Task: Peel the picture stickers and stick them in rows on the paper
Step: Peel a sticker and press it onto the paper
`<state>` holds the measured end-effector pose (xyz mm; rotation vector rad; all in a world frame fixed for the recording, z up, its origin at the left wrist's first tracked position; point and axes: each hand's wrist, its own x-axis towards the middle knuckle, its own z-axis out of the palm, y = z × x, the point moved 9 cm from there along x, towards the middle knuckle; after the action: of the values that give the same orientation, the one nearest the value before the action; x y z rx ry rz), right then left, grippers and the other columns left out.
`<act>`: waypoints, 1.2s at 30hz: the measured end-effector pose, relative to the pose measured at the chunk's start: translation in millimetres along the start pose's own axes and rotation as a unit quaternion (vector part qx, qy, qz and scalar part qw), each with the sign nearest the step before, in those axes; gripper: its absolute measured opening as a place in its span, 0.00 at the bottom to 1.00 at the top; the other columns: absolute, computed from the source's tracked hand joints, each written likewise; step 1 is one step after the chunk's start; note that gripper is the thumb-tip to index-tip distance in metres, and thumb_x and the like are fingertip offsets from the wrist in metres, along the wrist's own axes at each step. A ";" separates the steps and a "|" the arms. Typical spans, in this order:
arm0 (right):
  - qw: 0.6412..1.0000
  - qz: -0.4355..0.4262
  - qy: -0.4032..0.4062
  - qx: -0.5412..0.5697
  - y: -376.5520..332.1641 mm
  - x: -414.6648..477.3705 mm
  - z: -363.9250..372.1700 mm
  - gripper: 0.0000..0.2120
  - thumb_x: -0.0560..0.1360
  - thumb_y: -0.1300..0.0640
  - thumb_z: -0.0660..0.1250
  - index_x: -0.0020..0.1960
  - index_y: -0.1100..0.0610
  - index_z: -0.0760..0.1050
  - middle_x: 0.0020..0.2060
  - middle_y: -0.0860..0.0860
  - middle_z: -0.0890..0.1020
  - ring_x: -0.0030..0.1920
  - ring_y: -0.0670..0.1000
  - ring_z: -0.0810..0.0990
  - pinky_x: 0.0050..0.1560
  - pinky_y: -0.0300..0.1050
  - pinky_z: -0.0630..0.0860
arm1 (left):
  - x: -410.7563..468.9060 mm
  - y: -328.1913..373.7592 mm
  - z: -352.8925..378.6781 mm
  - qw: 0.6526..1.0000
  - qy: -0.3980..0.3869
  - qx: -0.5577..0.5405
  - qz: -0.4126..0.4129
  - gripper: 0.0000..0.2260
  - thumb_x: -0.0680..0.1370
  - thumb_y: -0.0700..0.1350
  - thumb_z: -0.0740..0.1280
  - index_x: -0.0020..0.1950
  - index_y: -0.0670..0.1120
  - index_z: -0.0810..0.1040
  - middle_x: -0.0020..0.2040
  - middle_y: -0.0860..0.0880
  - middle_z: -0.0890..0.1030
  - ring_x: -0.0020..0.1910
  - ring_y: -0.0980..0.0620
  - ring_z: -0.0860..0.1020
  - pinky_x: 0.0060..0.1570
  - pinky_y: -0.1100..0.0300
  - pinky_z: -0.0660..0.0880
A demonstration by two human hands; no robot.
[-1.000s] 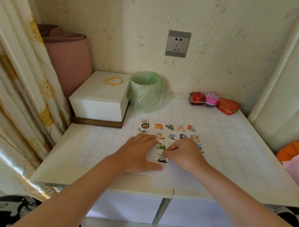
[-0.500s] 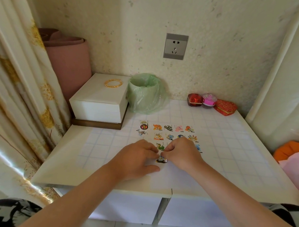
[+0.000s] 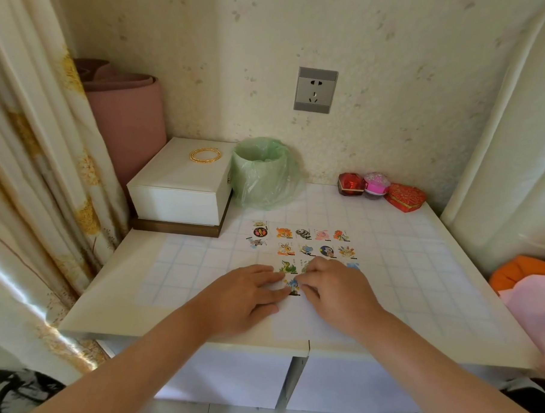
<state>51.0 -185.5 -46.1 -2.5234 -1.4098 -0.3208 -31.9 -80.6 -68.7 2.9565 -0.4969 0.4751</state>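
The small sticker (image 3: pixel 293 289) between the hands is partly covered by the fingertips of the left hand (image 3: pixel 245 294) and the right hand (image 3: pixel 336 290). Whether it is pinched or merely pressed cannot be told. A blue sticker (image 3: pixel 353 266) in the third row is largely hidden behind the right hand. Much of the near end of the paper (image 3: pixel 294 322) is masked by both hands. The printed figures are too small to be identified. An orange and pink bundle (image 3: pixel 524 279) is cut off by the right edge.
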 end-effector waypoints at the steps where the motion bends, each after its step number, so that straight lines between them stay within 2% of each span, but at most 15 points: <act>1: 0.999 -0.020 0.021 -0.019 -1.7 -3.6 -0.3 0.16 0.78 0.49 0.57 0.49 0.45 0.84 0.43 0.44 0.79 0.41 0.51 0.80 0.29 0.43 0.72 | 0.3 -0.2 -0.4 1.000 0.002 -0.003 -0.002 0.18 0.81 0.55 0.57 0.65 0.53 0.80 0.66 0.48 0.79 0.65 0.46 0.77 0.66 0.54 0.73; 3: 0.998 -0.037 0.048 -0.035 -3.6 -8.7 0.2 0.17 0.78 0.50 0.57 0.48 0.46 0.85 0.42 0.44 0.80 0.38 0.51 0.78 0.26 0.43 0.72 | 1.1 -2.0 -1.2 1.000 0.005 -0.020 -0.010 0.17 0.81 0.55 0.58 0.62 0.54 0.82 0.65 0.48 0.80 0.64 0.46 0.77 0.64 0.55 0.74; 6: 0.998 -0.027 0.059 -0.007 -0.9 -11.1 -0.5 0.13 0.77 0.52 0.62 0.50 0.47 0.85 0.45 0.43 0.81 0.40 0.50 0.79 0.27 0.46 0.75 | 0.4 -4.4 -4.4 0.998 0.020 -0.054 -0.024 0.15 0.80 0.56 0.61 0.57 0.54 0.84 0.61 0.49 0.81 0.60 0.50 0.77 0.54 0.57 0.79; 8: 0.998 -0.021 0.058 -0.005 -0.3 -11.3 -1.4 0.14 0.77 0.51 0.60 0.50 0.48 0.85 0.45 0.43 0.81 0.41 0.50 0.79 0.28 0.46 0.75 | -0.8 -5.6 -6.5 0.997 0.028 -0.067 -0.034 0.15 0.79 0.58 0.62 0.54 0.54 0.85 0.60 0.51 0.81 0.60 0.53 0.77 0.50 0.57 0.80; 15: 0.998 -0.031 0.037 -0.025 -6.4 -11.7 0.8 0.18 0.78 0.52 0.52 0.52 0.51 0.81 0.46 0.47 0.79 0.40 0.51 0.77 0.31 0.46 0.73 | -3.1 -6.8 -8.6 0.995 0.046 -0.077 -0.050 0.14 0.77 0.57 0.64 0.48 0.50 0.84 0.58 0.54 0.82 0.58 0.56 0.78 0.49 0.57 0.80; 17: 0.998 -0.040 0.032 -0.036 -6.5 -12.8 -0.1 0.17 0.77 0.53 0.53 0.54 0.50 0.80 0.47 0.48 0.79 0.42 0.52 0.77 0.34 0.45 0.72 | -3.1 -4.8 -11.8 0.994 0.046 -0.079 -0.053 0.12 0.77 0.56 0.64 0.50 0.50 0.82 0.58 0.54 0.81 0.58 0.56 0.77 0.48 0.56 0.80; 21: 0.992 -0.121 0.031 -0.028 -13.8 -22.8 2.2 0.15 0.74 0.56 0.62 0.56 0.48 0.83 0.52 0.46 0.80 0.47 0.51 0.77 0.44 0.46 0.75 | -1.5 4.1 -11.9 0.997 0.030 -0.060 -0.030 0.14 0.79 0.52 0.62 0.64 0.55 0.78 0.58 0.51 0.79 0.56 0.52 0.76 0.47 0.58 0.78; 23: 0.990 -0.137 0.033 -0.014 -12.7 -26.0 3.8 0.16 0.75 0.55 0.60 0.56 0.47 0.83 0.53 0.44 0.81 0.49 0.50 0.77 0.49 0.46 0.75 | -2.2 4.2 -12.8 0.998 0.042 -0.046 -0.025 0.13 0.80 0.53 0.62 0.61 0.56 0.81 0.58 0.49 0.80 0.55 0.51 0.78 0.46 0.60 0.78; 27: 0.991 -0.135 0.026 0.011 -8.0 -26.6 1.9 0.15 0.75 0.55 0.60 0.53 0.47 0.84 0.53 0.43 0.83 0.49 0.49 0.77 0.49 0.45 0.76 | -3.4 -4.6 -8.8 0.997 0.031 -0.055 -0.049 0.12 0.78 0.57 0.63 0.54 0.58 0.84 0.60 0.53 0.81 0.58 0.55 0.78 0.47 0.60 0.79; 32: 0.992 -0.117 0.019 0.040 -9.1 -24.4 -3.7 0.12 0.72 0.58 0.64 0.49 0.48 0.85 0.51 0.42 0.83 0.47 0.48 0.78 0.46 0.45 0.78 | -2.0 -13.0 -8.6 0.991 0.039 -0.089 -0.095 0.13 0.75 0.58 0.63 0.47 0.52 0.83 0.58 0.57 0.81 0.58 0.59 0.76 0.51 0.57 0.80; 34: 0.994 -0.103 0.011 0.043 -9.6 -22.9 -3.9 0.13 0.71 0.58 0.65 0.53 0.49 0.83 0.53 0.43 0.82 0.49 0.47 0.78 0.49 0.45 0.78 | 0.0 -10.0 -8.3 0.992 0.032 -0.083 -0.090 0.13 0.76 0.57 0.62 0.51 0.51 0.80 0.59 0.56 0.80 0.59 0.57 0.76 0.51 0.55 0.79; 36: 0.996 -0.090 -0.012 0.018 -10.3 -22.5 -0.1 0.19 0.72 0.56 0.61 0.61 0.51 0.79 0.59 0.44 0.79 0.53 0.47 0.75 0.55 0.43 0.76 | 3.1 -2.6 -6.1 0.996 0.022 -0.047 -0.067 0.17 0.77 0.55 0.62 0.62 0.51 0.77 0.63 0.55 0.78 0.59 0.54 0.75 0.52 0.55 0.77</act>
<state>30.7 -198.4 -51.8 -2.3837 -1.6420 -0.2945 -30.0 -78.2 -62.1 2.8585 -0.3058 0.4872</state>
